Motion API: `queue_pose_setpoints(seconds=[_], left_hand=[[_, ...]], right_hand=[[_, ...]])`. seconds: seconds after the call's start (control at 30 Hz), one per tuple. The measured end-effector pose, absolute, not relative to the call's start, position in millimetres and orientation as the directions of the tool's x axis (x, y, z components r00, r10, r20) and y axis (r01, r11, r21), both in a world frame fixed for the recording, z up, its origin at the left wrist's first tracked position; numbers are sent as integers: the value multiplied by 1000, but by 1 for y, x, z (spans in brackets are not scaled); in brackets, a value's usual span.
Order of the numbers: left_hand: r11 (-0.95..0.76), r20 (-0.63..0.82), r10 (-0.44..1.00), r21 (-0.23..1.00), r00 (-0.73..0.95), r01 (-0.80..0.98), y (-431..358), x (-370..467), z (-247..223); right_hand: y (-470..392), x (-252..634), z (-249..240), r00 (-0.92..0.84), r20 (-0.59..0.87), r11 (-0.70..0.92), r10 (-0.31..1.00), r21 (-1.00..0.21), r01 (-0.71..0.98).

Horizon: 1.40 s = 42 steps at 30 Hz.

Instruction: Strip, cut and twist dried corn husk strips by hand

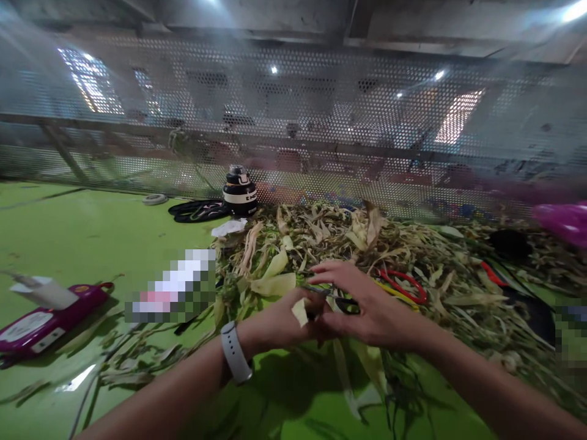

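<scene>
While both forearms reach over the green tabletop (92,229), the two hands meet at the near edge of a heap of dry husks (316,232). Right hand (367,302), fingers bent, grips dark-handled scissors (347,300), blades pointing toward the left hand (287,318). That one is curled close alongside, a pale scrap (300,311) against it (whether its fingers pinch anything, cannot tell). Just beyond the right hand, a red loop (408,277) lies on the heap; a black bottle (239,192) stands behind.
</scene>
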<state>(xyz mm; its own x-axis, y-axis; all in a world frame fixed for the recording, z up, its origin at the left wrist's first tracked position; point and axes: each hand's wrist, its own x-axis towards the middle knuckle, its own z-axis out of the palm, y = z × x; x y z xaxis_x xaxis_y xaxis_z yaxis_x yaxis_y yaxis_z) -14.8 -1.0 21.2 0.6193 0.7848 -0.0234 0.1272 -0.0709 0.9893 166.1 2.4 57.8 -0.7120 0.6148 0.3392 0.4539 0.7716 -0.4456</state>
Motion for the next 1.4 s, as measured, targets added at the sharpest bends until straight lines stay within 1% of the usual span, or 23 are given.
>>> queue_pose_setpoints(seconds=[0.07, 0.1, 0.17, 0.2, 0.27, 0.4, 0.5, 0.6, 0.67, 0.73, 0.8, 0.87, 0.93, 1.0, 1.03, 1.1, 1.23, 1.3, 1.4], left_hand=[[-85, 11, 766, 993, 643, 84, -5, -13, 22], [-75, 21, 762, 996, 648, 56, -6, -11, 22], [-14, -21, 766, 999, 642, 50, -6, -9, 22], [15, -56, 775, 997, 630, 69, -5, -8, 23], [44, -103, 788, 993, 607, 111, -3, -7, 22], [-14, -95, 758, 987, 646, 161, -3, -7, 20], [2, -125, 705, 985, 698, 175, -7, -6, 19], [71, -152, 635, 988, 757, 139, -10, -5, 19], [122, -172, 618, 985, 767, 123, -11, -4, 19], [165, -190, 638, 980, 746, 108, -10, -3, 18], [211, -200, 706, 975, 680, 68, -6, -3, 17], [273, -202, 786, 961, 584, -35, -1, -4, 16], [335, -208, 838, 926, 505, -175, 4, -6, 16], [355, -204, 855, 901, 477, -250, 8, -8, 16], [343, -193, 857, 906, 478, -249, 9, -9, 16], [282, -156, 854, 940, 496, -190, 9, -10, 16], [150, -96, 823, 987, 559, -51, 7, -12, 17], [132, -110, 809, 991, 577, 4, 7, -13, 18], [179, -166, 804, 983, 572, 34, 8, -15, 18]], right_hand=[[-1, 159, 50, -716, 425, 810, 555, -473, 347], [-1, 156, 47, -688, 477, 815, 546, -491, 307], [0, 153, 41, -566, 561, 780, 604, -562, 276], [2, 153, 39, -492, 572, 742, 656, -610, 279], [5, 154, 38, -372, 548, 655, 749, -696, 294], [6, 154, 37, -300, 463, 544, 834, -781, 308], [3, 151, 36, -257, 446, 512, 857, -793, 331], [1, 148, 35, -228, 468, 521, 854, -773, 363], [1, 148, 36, -211, 451, 498, 867, -787, 364], [3, 150, 39, -223, 385, 443, 896, -819, 365], [7, 155, 44, -290, 276, 378, 916, -837, 397], [11, 163, 50, -395, 133, 331, 909, -807, 489], [15, 172, 57, -495, -11, 329, 869, -734, 594], [18, 179, 62, -576, -100, 367, 812, -679, 635], [19, 182, 64, -610, -115, 390, 784, -674, 628], [20, 185, 66, -650, -100, 423, 754, -682, 596], [21, 183, 65, -604, -12, 460, 797, -637, 619], [23, 182, 61, -582, 17, 473, 813, -604, 642], [27, 184, 57, -571, 43, 490, 820, -569, 660]])
